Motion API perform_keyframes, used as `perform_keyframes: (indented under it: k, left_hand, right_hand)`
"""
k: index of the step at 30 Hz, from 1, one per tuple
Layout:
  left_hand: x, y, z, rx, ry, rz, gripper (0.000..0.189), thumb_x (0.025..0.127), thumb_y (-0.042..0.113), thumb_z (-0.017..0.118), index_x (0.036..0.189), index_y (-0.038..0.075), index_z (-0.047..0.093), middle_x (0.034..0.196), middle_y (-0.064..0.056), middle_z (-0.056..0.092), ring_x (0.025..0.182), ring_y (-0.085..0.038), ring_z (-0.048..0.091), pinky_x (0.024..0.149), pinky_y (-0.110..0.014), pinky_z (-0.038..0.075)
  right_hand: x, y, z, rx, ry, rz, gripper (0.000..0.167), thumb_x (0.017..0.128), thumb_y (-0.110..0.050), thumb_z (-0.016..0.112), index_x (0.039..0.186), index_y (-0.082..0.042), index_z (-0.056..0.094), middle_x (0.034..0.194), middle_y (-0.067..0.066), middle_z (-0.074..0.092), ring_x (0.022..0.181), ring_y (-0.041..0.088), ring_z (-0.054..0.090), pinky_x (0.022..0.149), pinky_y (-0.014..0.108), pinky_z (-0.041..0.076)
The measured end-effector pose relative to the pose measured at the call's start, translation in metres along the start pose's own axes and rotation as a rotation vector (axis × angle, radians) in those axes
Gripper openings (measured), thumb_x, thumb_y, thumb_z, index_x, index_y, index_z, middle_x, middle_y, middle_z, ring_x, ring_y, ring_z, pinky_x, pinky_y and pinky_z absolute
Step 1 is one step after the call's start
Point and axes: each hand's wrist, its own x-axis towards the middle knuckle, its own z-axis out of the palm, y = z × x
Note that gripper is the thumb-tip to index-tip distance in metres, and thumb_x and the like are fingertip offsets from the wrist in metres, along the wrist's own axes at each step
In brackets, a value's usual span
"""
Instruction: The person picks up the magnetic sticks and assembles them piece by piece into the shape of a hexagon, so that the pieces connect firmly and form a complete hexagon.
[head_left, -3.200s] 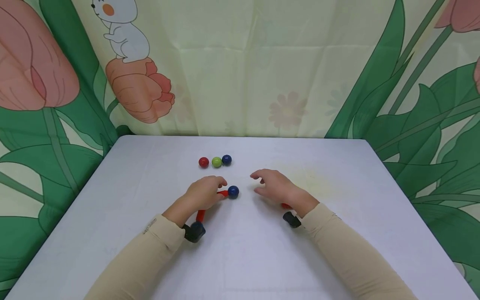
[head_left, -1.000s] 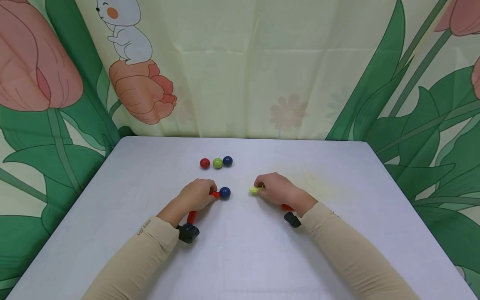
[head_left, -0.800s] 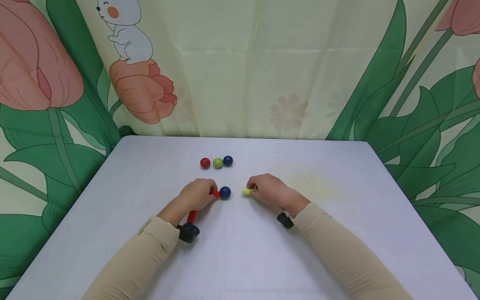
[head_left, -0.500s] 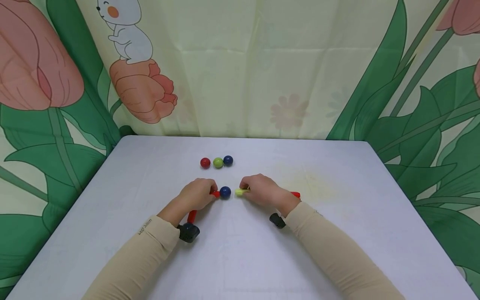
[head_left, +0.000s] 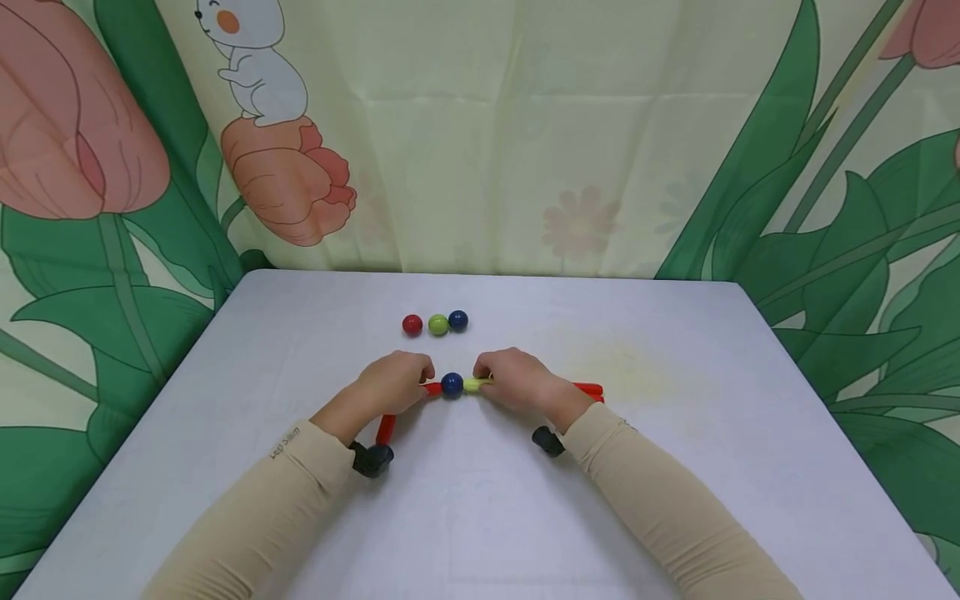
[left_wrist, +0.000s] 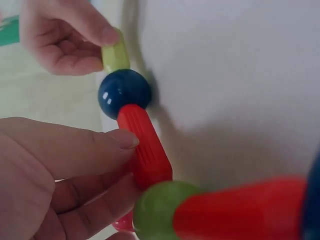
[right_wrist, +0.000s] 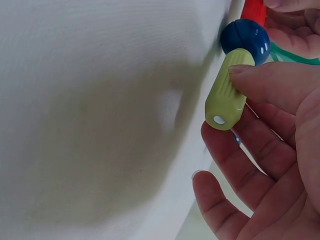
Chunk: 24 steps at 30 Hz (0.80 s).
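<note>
The yellow stick [right_wrist: 226, 97] now touches the blue ball [head_left: 452, 384], extending the line rightward. Left hand [head_left: 390, 383]: fingers grasp the red stick [left_wrist: 148, 152]. Right hand [head_left: 522, 382]: fingers grasp the yellow stick.

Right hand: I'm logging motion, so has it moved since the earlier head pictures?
Yes. Against the faded background flower, the right hand has shifted left, bringing its yellow stick to the nearer blue ball.
</note>
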Motion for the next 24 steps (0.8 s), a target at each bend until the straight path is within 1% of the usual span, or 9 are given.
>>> perform_keyframes:
  k: [7,12,15,19,21,24]
  left_hand:
    - [0.002,-0.003,-0.001,0.006,-0.063,0.010,0.024,0.093,0.007,0.070,0.117,0.008,0.068,0.097,-0.006,0.064,0.077,-0.021,0.058,0.065,-0.026,0.054]
    - [-0.001,-0.004,-0.003,-0.006,-0.096,0.014,0.033,0.092,0.009,0.072,0.123,0.007,0.062,0.100,-0.006,0.063,0.081,-0.021,0.058,0.067,-0.027,0.054]
    - [-0.005,-0.004,-0.005,-0.023,-0.123,-0.004,0.036,0.092,0.008,0.073,0.125,0.006,0.059,0.101,-0.007,0.062,0.081,-0.021,0.059,0.065,-0.027,0.054]
    - [-0.009,-0.003,-0.007,-0.029,-0.161,-0.018,0.037,0.090,0.007,0.074,0.124,0.006,0.060,0.100,-0.007,0.062,0.078,-0.021,0.059,0.063,-0.027,0.054]
    - [-0.008,-0.002,-0.007,-0.014,-0.160,-0.004,0.039,0.090,0.010,0.075,0.125,0.006,0.060,0.101,-0.008,0.062,0.079,-0.020,0.059,0.066,-0.029,0.055]
    - [-0.006,0.001,-0.004,0.021,-0.133,0.047,0.044,0.089,0.018,0.077,0.129,0.008,0.060,0.105,-0.008,0.064,0.083,-0.020,0.058,0.076,-0.034,0.056]
  right_hand:
    - [0.002,0.002,0.001,0.010,0.007,0.009,0.017,0.095,-0.013,0.067,0.112,-0.012,0.068,0.101,0.000,0.066,0.091,0.018,0.058,0.090,0.035,0.049]
    - [0.005,0.003,0.001,0.012,0.030,-0.007,0.020,0.095,-0.015,0.067,0.115,-0.010,0.068,0.104,0.002,0.067,0.094,0.018,0.059,0.092,0.035,0.049]
    - [0.006,0.004,0.002,0.020,0.053,-0.025,0.020,0.094,-0.013,0.068,0.114,-0.008,0.068,0.103,0.003,0.068,0.094,0.019,0.060,0.092,0.035,0.049]
    - [0.006,0.005,0.003,0.065,0.062,-0.038,0.019,0.093,-0.008,0.069,0.112,-0.006,0.067,0.101,0.003,0.067,0.093,0.018,0.060,0.090,0.034,0.050]
    - [0.007,0.004,0.004,0.085,0.060,-0.040,0.020,0.092,-0.005,0.068,0.112,-0.006,0.067,0.099,0.003,0.067,0.092,0.018,0.059,0.089,0.034,0.050]
    - [0.007,0.005,0.006,0.096,0.061,-0.046,0.020,0.092,-0.004,0.067,0.112,-0.007,0.067,0.098,0.002,0.066,0.090,0.017,0.058,0.088,0.034,0.049]
